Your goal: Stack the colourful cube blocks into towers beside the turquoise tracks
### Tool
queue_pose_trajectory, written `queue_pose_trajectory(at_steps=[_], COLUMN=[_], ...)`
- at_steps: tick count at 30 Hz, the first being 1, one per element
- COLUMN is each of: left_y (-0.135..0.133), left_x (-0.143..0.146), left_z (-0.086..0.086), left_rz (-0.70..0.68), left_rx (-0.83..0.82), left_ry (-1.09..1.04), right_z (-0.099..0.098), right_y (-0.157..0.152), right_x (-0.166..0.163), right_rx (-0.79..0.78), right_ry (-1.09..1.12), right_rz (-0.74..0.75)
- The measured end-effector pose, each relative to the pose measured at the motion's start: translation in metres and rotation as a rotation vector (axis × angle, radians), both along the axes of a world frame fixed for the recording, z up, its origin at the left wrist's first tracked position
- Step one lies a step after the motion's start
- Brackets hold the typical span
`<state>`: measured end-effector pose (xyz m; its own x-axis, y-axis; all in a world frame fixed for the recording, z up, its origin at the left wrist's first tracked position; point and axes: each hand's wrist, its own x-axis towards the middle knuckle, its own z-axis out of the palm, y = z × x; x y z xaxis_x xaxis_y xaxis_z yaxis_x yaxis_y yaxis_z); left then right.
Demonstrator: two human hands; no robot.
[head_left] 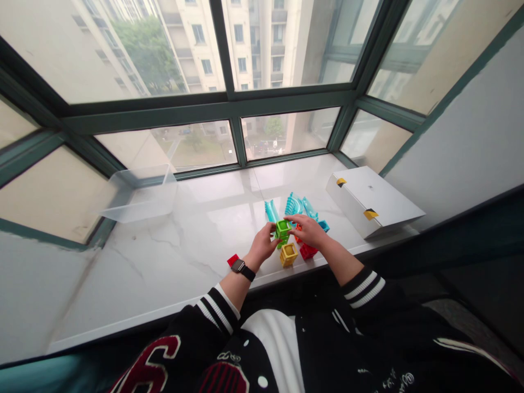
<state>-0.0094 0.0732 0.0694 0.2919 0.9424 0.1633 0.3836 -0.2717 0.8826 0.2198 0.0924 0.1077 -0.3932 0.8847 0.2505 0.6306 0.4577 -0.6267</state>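
Observation:
Both my hands meet over a small cluster of toy blocks on the white marble sill. My left hand and my right hand pinch a green hollow cube between them, held just above the sill. Right below it sits a yellow hollow cube. A red cube lies under my right wrist, partly hidden. Behind the hands lie several turquoise curved track pieces. A small red piece lies beside my left wrist, which wears a black watch.
A clear plastic bin stands at the back left of the sill by the window. A white box with yellow-black tape lies at the right. The window frame runs along the back; a grey wall closes the right side.

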Motion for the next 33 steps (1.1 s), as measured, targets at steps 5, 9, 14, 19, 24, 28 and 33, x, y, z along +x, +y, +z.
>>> queue_pose_trajectory(at_steps=[5,9,14,19,24,28,33], left_y=[0.0,-0.001,-0.001,0.0,-0.003,-0.018,-0.057], left_x=[0.0,0.0,0.0,0.0,-0.022,-0.062,-0.122], left_z=[0.001,0.001,-0.001,-0.002,0.007,0.012,0.001], left_rz=[-0.008,-0.011,-0.007,0.003,-0.017,0.094,0.317], left_rx=[-0.005,-0.003,0.007,0.013,0.078,0.103,0.032], left_ry=[-0.008,-0.01,0.004,0.036,0.102,0.069,0.058], right_z=[0.001,0.002,0.002,0.0,0.0,-0.001,-0.004], right_y=[0.0,0.0,0.0,0.0,-0.002,-0.004,-0.005], right_x=[0.0,0.001,0.0,0.001,0.001,0.001,0.002], right_rx=[0.009,0.021,0.033,0.034,0.038,0.046,0.076], right_ry=[-0.02,-0.022,-0.037,-0.047,-0.043,-0.057,-0.059], right_rz=[0.002,0.012,0.003,0.004,0.011,-0.007,0.001])
